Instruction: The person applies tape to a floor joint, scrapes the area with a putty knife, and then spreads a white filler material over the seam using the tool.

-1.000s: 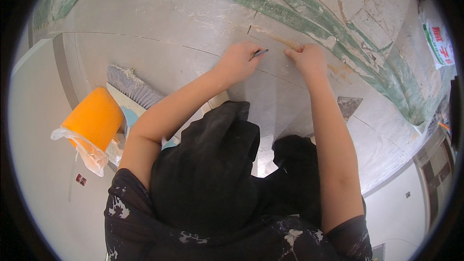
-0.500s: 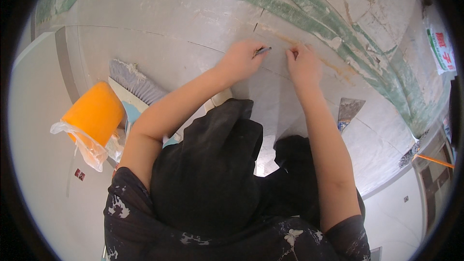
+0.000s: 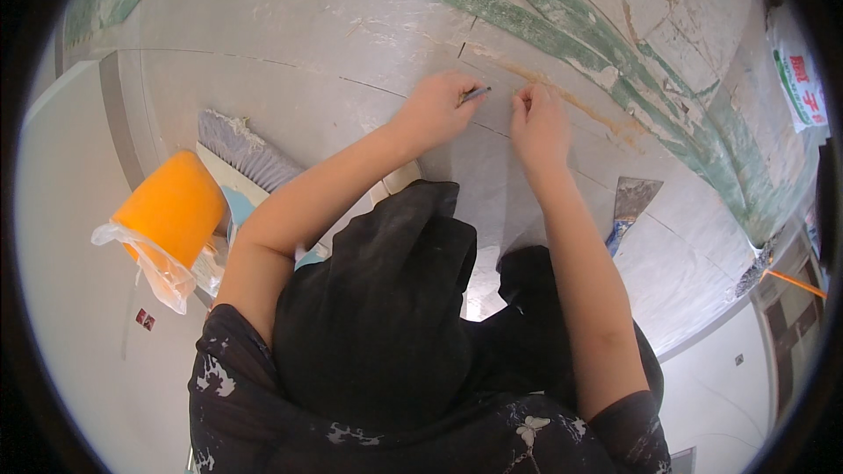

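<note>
My left hand (image 3: 436, 107) is closed around a short, thin dark tool (image 3: 477, 93). Its tip points right, a little above the grey floor tiles (image 3: 369, 35); its exact kind is too small to make out. Close by on the right, my right hand (image 3: 541, 130) is pinched, thumb against fingers, and whatever may be in it is hidden. A dark tile joint runs beneath both hands. Beyond the right hand, a brownish streak (image 3: 580, 107) marks the tiles. To the right of my right forearm lies a putty knife (image 3: 634, 202) with a wide blade and a blue handle.
Left of my left arm are a grey-bristled broom (image 3: 250, 151) and an orange cylinder (image 3: 171, 206) with clear plastic at one end. Dusty green sheeting (image 3: 615, 88) crosses the floor ahead. A white printed sack (image 3: 797, 79) stands at far right, above an orange stick (image 3: 795, 283).
My right hand has shifted slightly left, nearer to my left hand, uncovering more of the putty knife's handle. The left hand keeps its grip and has barely moved.
</note>
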{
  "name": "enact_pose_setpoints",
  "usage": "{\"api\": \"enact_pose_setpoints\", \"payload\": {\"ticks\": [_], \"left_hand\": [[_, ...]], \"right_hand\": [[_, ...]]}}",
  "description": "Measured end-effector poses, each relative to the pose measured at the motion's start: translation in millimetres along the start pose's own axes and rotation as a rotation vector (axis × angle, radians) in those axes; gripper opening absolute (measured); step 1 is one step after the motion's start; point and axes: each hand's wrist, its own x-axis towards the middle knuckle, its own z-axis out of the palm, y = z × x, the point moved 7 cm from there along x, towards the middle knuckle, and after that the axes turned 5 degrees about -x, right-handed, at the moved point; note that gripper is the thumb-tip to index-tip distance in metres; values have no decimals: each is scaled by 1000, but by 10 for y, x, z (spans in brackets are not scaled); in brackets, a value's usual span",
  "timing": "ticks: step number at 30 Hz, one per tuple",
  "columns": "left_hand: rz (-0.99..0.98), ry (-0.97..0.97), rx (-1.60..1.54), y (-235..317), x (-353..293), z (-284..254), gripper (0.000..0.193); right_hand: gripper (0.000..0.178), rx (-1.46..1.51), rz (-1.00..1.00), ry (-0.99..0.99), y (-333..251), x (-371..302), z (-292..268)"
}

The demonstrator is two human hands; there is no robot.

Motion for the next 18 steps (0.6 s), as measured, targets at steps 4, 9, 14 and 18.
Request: {"api": "enact_pose_setpoints", "payload": {"ticks": [4,9,14,18], "left_hand": [[25,6,-20,-1,-8,28,22],[141,-162,109,130,-19,173,22],[-45,-228,-13,120,-74,213,22],[-77,-217,66,64,-20,198,24]], "right_hand": [[11,138,4,-12,6,-99,67],[17,565,188,-218,40,-329,216],[24,823,335,-265,182,-360,341],[25,956,443,-390,142,-356,183]]}}
